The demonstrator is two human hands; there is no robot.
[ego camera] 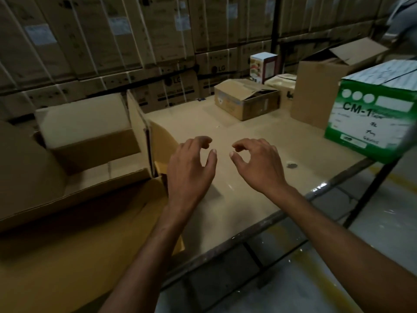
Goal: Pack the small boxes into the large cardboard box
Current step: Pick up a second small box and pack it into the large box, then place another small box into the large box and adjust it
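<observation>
Two empty — left hand (191,169), right hand (257,167) — above table (259,129).

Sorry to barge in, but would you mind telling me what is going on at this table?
A person is packing boxes. Both the left hand and the right hand hover above the table, fingers loosely curled, holding nothing. On the person's left the large cardboard box stands open with a plain small box in it. A green box, a low open carton and a taller open carton stand farther back on the table, untouched.
</observation>
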